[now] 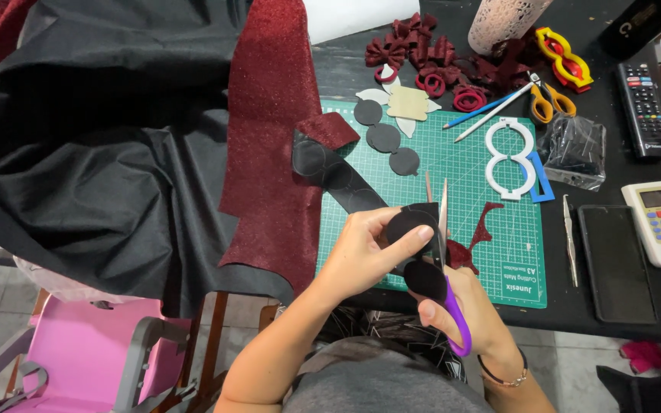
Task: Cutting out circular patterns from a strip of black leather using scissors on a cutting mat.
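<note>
Cutting black strip (346,180) with purple scissors (445,268), held above the near edge of the green cutting mat (491,252).

Left hand (361,256) fingers pinch the strip's round end; right hand (472,313) fingers closed through the scissors' handles, blades part open, pointing up. Strip is matte black, runs up-left across the mat to the red glitter sheet (269,138). Three black circles (384,138) and a white ring template (510,157) lie further up the mat, red bows (430,53) beyond on the bench (621,306). Black cloth (101,153) covers the left.
</note>
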